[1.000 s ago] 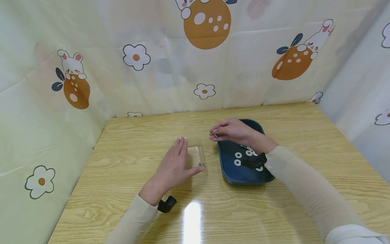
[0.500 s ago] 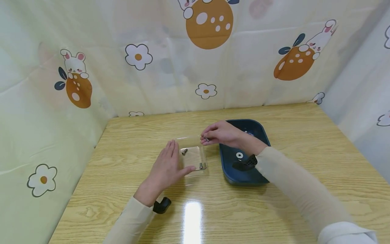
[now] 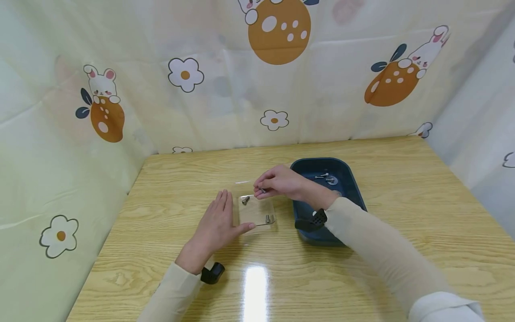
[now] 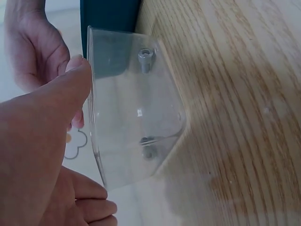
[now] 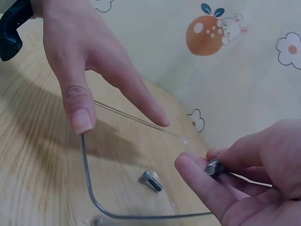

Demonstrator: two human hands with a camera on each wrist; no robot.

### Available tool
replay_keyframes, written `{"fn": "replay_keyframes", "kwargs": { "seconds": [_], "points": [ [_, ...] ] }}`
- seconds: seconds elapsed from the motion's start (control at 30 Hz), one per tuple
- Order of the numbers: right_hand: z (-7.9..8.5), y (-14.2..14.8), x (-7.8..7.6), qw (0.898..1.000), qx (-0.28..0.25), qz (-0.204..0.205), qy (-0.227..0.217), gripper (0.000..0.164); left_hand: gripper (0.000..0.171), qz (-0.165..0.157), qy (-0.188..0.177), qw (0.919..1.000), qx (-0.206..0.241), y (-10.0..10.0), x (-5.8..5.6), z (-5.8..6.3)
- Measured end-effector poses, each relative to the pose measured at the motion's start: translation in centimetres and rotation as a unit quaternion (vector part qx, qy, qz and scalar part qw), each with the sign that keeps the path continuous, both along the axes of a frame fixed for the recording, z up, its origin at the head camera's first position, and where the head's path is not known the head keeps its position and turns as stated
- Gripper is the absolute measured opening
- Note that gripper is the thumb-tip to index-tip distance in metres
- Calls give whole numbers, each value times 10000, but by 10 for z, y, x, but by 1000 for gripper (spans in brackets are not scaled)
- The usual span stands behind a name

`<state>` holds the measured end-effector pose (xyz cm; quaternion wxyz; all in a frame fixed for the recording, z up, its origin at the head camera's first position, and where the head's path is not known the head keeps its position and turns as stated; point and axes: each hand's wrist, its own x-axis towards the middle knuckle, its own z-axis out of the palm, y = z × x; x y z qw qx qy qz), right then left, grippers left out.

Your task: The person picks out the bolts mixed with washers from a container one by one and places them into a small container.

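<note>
A clear plastic box (image 3: 256,211) stands on the table with two socket-head bolts lying in it, one bolt (image 3: 246,201) at the far left and another bolt (image 3: 268,219) at the near right. My left hand (image 3: 215,229) rests along the box's left and near rim, fingers straight and thumb spread; in the left wrist view the thumb lies against the rim. Above the box's far side, my right hand (image 3: 280,182) pinches a socket-head bolt (image 5: 214,167) between thumb and fingers, its round head showing in the right wrist view.
Right of the box stands a dark blue bin (image 3: 322,239), partly covered by the right forearm. In it lie several bolts (image 3: 323,175) and pale washers (image 3: 332,180). A patterned curtain (image 3: 225,103) hangs behind the wooden table (image 3: 161,188).
My right hand has moved left with its bolt, from the bin's left edge to over the box. The left hand has shifted slightly left, uncovering the far-left bolt in the box.
</note>
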<state>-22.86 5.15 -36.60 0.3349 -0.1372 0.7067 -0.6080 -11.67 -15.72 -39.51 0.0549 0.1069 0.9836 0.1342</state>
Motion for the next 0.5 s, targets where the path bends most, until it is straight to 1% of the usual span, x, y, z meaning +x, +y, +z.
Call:
{"fn": "replay_keyframes", "kwargs": {
  "seconds": [0.23, 0.5],
  "points": [
    [-4, -15, 3, 9996, 260, 121, 24, 27, 108, -40, 4, 10000, -49, -1, 2, -2],
    [-7, -30, 8, 9989, 367, 252, 121, 27, 107, -108, 21, 9990, -424, 0, 2, -2]
  ]
}}
